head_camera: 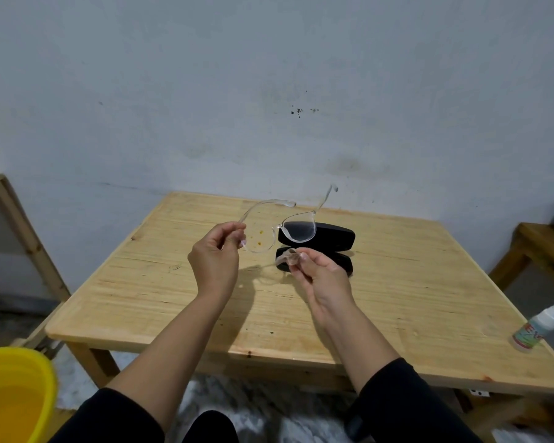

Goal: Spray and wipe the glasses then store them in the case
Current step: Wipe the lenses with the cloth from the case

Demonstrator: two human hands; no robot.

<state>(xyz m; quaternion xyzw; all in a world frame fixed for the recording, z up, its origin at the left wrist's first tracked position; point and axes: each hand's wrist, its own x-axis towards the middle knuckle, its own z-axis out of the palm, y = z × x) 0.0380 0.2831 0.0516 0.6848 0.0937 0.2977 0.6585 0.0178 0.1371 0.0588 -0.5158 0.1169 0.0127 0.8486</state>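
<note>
Clear-framed glasses (280,226) hang in the air above the wooden table (397,282), temples unfolded and pointing away from me. My left hand (216,255) pinches the left rim of the frame. My right hand (317,276) pinches a small, thin, translucent wipe (287,255) just below the lenses, apart from them. Orange specks show through the left lens. Behind the glasses a black case (330,239) lies open on the table, both halves visible. A small white spray bottle (539,326) with a green label stands near the table's right edge.
A yellow basin (13,394) sits on the floor at the lower left. A wooden frame (20,225) leans at the left and a wooden stool (538,247) stands at the right. The grey wall rises right behind the table.
</note>
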